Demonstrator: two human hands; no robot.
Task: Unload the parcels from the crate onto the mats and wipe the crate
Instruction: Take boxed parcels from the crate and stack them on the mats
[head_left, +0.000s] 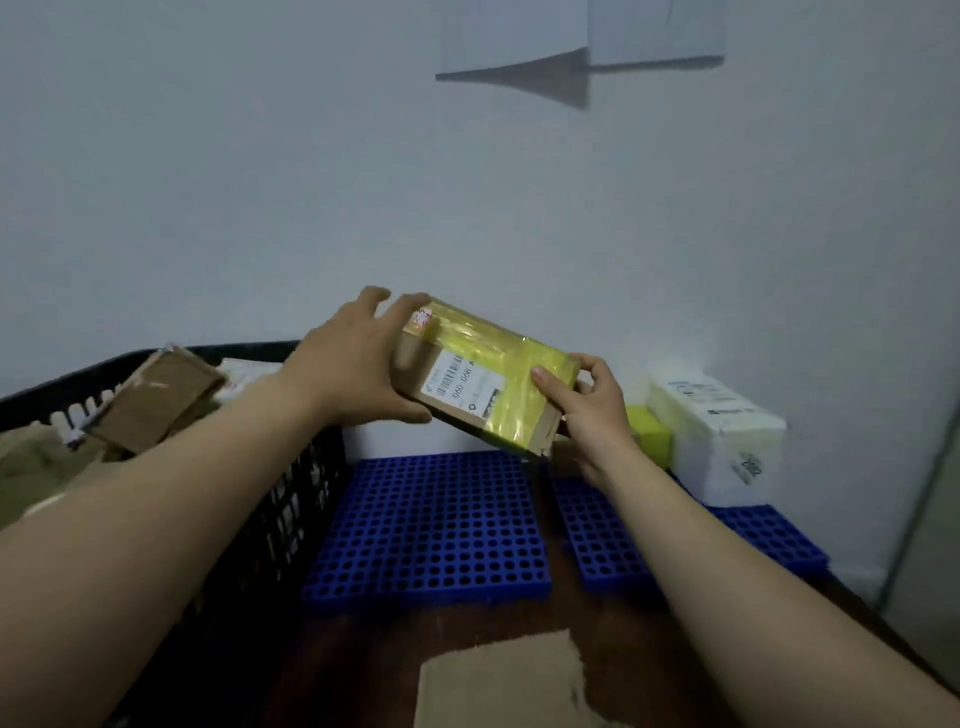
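A cardboard parcel (478, 374) wrapped in yellow tape, with a white label, hangs tilted above the blue perforated mats. My left hand (353, 364) grips its left end, thumb underneath and fingers over the top. Its right end is held by my right hand (587, 410), thumb on the yellow tape. The black plastic crate (306, 499) stands at the left with several brown parcels (156, 400) inside. The near blue mat (431, 525) lies bare below the parcel. On the second blue mat (769, 540) to the right stand a white parcel (722, 431) and a yellow-green box (649, 431).
A white wall rises close behind everything, with paper sheets (576, 31) hanging at the top. A torn piece of cardboard (504, 680) lies on the dark wooden floor (353, 654) near the bottom edge. A pale door or panel edge (930, 499) runs at the far right.
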